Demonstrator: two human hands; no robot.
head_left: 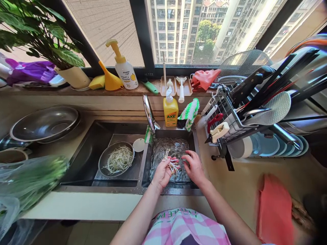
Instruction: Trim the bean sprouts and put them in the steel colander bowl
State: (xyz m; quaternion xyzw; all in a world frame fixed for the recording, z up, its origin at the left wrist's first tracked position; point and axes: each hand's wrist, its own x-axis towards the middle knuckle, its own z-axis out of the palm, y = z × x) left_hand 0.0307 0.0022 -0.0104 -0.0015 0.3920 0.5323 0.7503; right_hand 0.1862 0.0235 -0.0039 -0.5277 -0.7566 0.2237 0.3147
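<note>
Nearest to my head camera is a pink-and-white checked apron (189, 228). Past it, in front of the chrome faucet (149, 112), my left hand (162, 173) has its grip closed on a small bunch of thin, pale sprouts (173, 165), their stringy ends poking out. My right hand (195, 167) is near it — grip released, fingers apart and lightly curled. Both are over the steel basin (197, 143), where fine strands lie in clear water. Left of the faucet, a round metal bowl (99, 164) carries a tangled heap of white sprouts (119, 159). Right of the faucet stand a yellow plastic bottle (170, 112) and a fluffy green-and-white cloth (190, 110); well to its right is a wire rack (231, 117). Behind and left of the faucet — a smooth yellow funnel (111, 81) and a rounded white pump bottle (127, 75).
</note>
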